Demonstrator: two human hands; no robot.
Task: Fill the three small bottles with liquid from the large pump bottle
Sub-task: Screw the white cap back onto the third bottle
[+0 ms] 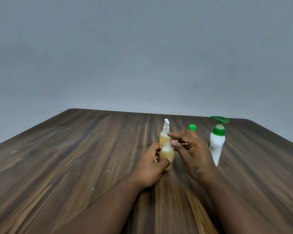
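My left hand [150,168] grips a small uncapped bottle [167,153] of yellowish liquid, upright on the table. My right hand [190,149] hovers just right of its neck, index finger stretched out and thumb near the opening. A pale sliver shows between thumb and fingers; I cannot tell what it is. Behind stands a second small bottle [164,137] with yellowish liquid and a white pump top. A green-capped bottle [192,127] is mostly hidden behind my right hand. The large white pump bottle [217,146] with a green pump stands at the right.
Everything sits on a dark wood-grain table [74,157] whose far edge meets a plain grey wall. A few small pale specks lie on the wood left of my left forearm.
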